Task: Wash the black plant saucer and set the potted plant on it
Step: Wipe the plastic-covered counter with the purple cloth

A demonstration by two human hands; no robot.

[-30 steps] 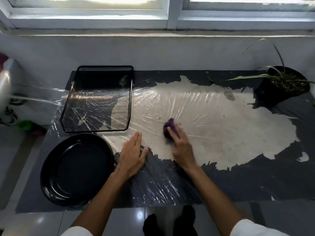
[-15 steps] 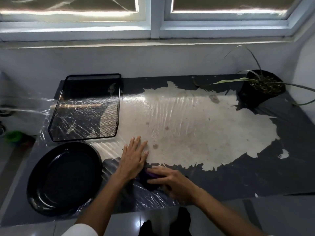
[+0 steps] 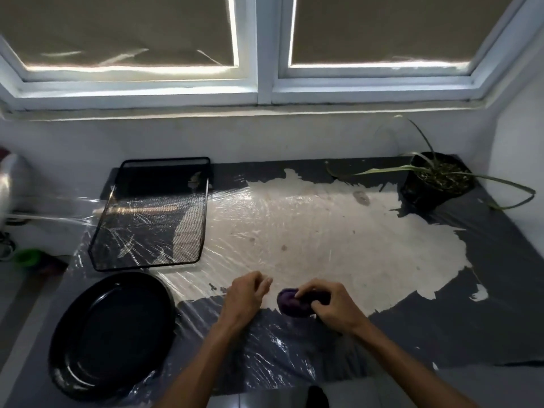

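Observation:
The round black plant saucer lies at the near left of the plastic-wrapped table, holding nothing. The potted plant, a black pot with long thin leaves, stands at the far right corner, well apart from the saucer. My right hand grips a purple sponge just above the table near the front middle. My left hand hovers close beside it on the left, fingers curled, holding nothing. Both hands are to the right of the saucer.
A black wire-mesh tray sits behind the saucer at the left. Crinkled clear film covers the table's worn pale patch. A white wall and window sill run behind. A green object lies off the left edge.
My right hand has lifted the sponge slightly and drawn it a little right. My left hand has curled its fingers and come off the table. The camera has tilted up toward the window.

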